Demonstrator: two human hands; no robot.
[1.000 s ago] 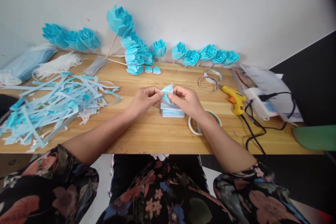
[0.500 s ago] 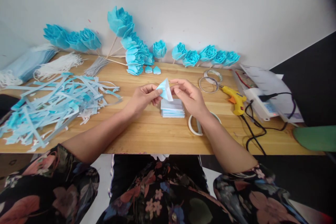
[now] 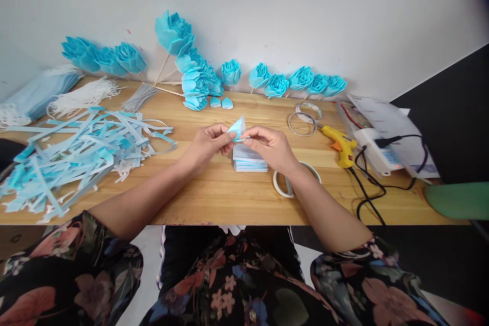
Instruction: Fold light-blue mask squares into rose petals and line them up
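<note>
Head view | folded sheet [image 3: 238, 127]: pale blue, pointed top | grip: left hand [image 3: 209, 144], right hand [image 3: 272, 147] pinching it

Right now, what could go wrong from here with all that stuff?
The left fingers and right fingers pinch the folded blue piece, so it might slip and open up. The small stack close by could get bumped crooked. Black cords by the yellow glue gun loop near the table edge, so they might get snagged.
</note>
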